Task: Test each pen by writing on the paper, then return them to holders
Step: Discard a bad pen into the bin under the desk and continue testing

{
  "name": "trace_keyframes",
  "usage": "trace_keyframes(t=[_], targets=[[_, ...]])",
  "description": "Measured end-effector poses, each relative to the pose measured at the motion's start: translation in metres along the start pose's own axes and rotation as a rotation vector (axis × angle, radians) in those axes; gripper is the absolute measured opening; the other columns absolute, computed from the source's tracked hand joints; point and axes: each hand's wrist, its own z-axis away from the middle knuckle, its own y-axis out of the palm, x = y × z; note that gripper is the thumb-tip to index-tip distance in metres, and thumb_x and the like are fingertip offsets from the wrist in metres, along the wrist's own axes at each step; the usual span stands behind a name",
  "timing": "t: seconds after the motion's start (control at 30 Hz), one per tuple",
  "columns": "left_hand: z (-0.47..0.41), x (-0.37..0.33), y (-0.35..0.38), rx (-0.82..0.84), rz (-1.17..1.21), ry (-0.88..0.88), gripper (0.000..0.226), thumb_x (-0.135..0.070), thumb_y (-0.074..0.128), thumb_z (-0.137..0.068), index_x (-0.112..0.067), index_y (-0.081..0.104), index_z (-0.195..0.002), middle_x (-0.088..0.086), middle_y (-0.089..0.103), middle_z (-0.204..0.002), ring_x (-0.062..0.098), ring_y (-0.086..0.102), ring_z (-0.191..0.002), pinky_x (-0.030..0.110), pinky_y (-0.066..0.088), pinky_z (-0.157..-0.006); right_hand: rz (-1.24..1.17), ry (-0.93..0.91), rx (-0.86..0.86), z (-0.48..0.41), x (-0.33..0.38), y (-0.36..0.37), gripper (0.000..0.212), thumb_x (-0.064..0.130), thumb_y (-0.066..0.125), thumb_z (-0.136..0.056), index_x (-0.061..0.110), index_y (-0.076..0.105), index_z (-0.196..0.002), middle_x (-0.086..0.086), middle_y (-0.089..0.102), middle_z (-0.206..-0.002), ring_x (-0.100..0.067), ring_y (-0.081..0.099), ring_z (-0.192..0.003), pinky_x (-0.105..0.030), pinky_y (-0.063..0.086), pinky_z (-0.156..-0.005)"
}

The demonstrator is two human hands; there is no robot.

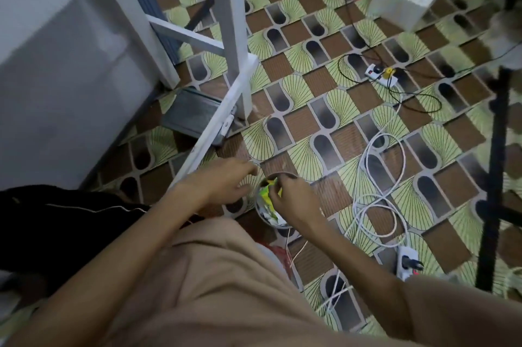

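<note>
Right hand [293, 199] pinches a yellow-green wrapper [266, 195] over a round floor container [278, 227], left hand [223, 180] loose and empty alongside; no pens or paper visible, so progress looks unclear.

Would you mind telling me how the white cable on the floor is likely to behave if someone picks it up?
The white cable lies in loose, overlapping loops, so it will probably be floppy and tangle rather than lift as one. It seems to run to the power strip, so a pull may drag that along.
</note>
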Motion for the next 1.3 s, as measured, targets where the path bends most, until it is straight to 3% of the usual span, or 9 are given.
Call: trace_keyframes(t=[0.17, 0.27, 0.4, 0.53, 0.7, 0.87, 1.03, 1.17, 1.3], targets=[[0.084, 0.006, -0.051, -0.271, -0.014, -0.056, 0.037, -0.04, 0.051, -0.101, -0.02, 0.057, -0.131, 0.002, 0.061, -0.127, 0.024, 0.059, -0.117, 0.043, 0.049, -0.094, -0.065, -0.286, -0.194, -0.007, 0.084, -0.084, 0.03, 0.04, 0.052, -0.101, 0.018, 0.06, -0.082, 0.004, 0.05, -0.059, -0.021, 0.049, -0.052, -0.031, 0.034, -0.047], [0.161, 0.006, -0.095, -0.467, -0.079, -0.061, 0.046, -0.049, 0.04, -0.099, -0.022, 0.057, -0.132, -0.001, 0.061, -0.128, 0.022, 0.058, -0.117, 0.045, 0.05, -0.095, -0.118, -0.525, -0.304, 0.0, 0.149, -0.142, 0.026, 0.041, 0.055, -0.101, 0.021, 0.062, -0.085, 0.006, 0.059, -0.061, -0.016, 0.057, -0.056, -0.033, 0.045, -0.052], [0.274, 0.002, -0.14, -0.767, -0.216, -0.123, 0.04, -0.047, 0.041, -0.104, -0.024, 0.058, -0.134, -0.003, 0.061, -0.134, 0.017, 0.057, -0.121, 0.038, 0.047, -0.098, -0.253, -0.837, -0.393, 0.019, 0.233, -0.203, 0.022, 0.039, 0.058, -0.102, 0.021, 0.064, -0.09, 0.011, 0.054, -0.059, -0.009, 0.05, -0.052, -0.015, 0.034, -0.05], [0.372, -0.004, -0.158, -0.937, -0.25, -0.309, 0.041, -0.051, 0.044, -0.104, -0.03, 0.056, -0.137, -0.013, 0.057, -0.14, 0.009, 0.055, -0.129, 0.035, 0.049, -0.1, -0.283, -1.1, -0.362, 0.033, 0.325, -0.223, 0.03, 0.048, 0.05, -0.099, 0.023, 0.065, -0.094, 0.005, 0.054, -0.055, -0.011, 0.05, -0.051, -0.031, 0.042, -0.054], [0.474, 0.011, -0.149, -1.004, -0.258, -0.605, 0.042, -0.061, 0.041, -0.101, -0.041, 0.051, -0.137, -0.027, 0.053, -0.14, -0.004, 0.051, -0.129, 0.03, 0.047, -0.105, -0.189, -1.417, -0.291, 0.053, 0.447, -0.224, 0.021, 0.043, 0.054, -0.099, 0.026, 0.062, -0.09, 0.009, 0.053, -0.054, -0.009, 0.051, -0.052, -0.039, 0.05, -0.055], [0.553, 0.05, -0.127, -0.966, -0.102, -0.851, 0.041, -0.065, 0.043, -0.099, -0.048, 0.052, -0.136, -0.033, 0.054, -0.135, -0.009, 0.05, -0.126, 0.021, 0.043, -0.104, -0.067, -1.732, -0.144, 0.071, 0.545, -0.207, 0.016, 0.041, 0.057, -0.096, 0.028, 0.059, -0.087, 0.011, 0.046, -0.053, -0.006, 0.046, -0.052, -0.033, 0.045, -0.054], [0.614, 0.104, -0.1, -0.857, 0.046, -1.013, 0.044, -0.065, 0.043, -0.096, -0.046, 0.056, -0.133, -0.029, 0.056, -0.134, -0.007, 0.05, -0.123, 0.011, 0.042, -0.093, 0.102, -1.932, -0.112, 0.063, 0.646, -0.169, 0.01, 0.033, 0.057, -0.097, 0.025, 0.061, -0.092, 0.014, 0.053, -0.074, -0.008, 0.043, -0.062, -0.024, 0.035, -0.056], [0.641, 0.141, -0.085, -0.847, 0.085, -1.055, 0.046, -0.064, 0.042, -0.101, -0.041, 0.052, -0.139, -0.03, 0.049, -0.143, -0.006, 0.045, -0.131, 0.03, 0.041, -0.112, 0.186, -2.009, -0.163, 0.058, 0.726, -0.135, 0.014, 0.028, 0.054, -0.099, 0.02, 0.062, -0.107, 0.006, 0.062, -0.101, -0.018, 0.059, -0.087, -0.027, 0.04, -0.063], [0.644, 0.156, -0.059, -1.006, 0.245, -0.941, 0.051, -0.06, 0.044, -0.104, -0.034, 0.048, -0.148, -0.027, 0.045, -0.151, 0.0, 0.04, -0.143, 0.029, 0.036, -0.119, 0.284, -2.042, -0.115, 0.072, 0.796, -0.092, 0.026, 0.026, 0.049, -0.103, 0.02, 0.062, -0.124, 0.0, 0.059, -0.126, -0.024, 0.058, -0.114, -0.039, 0.05, -0.081]])
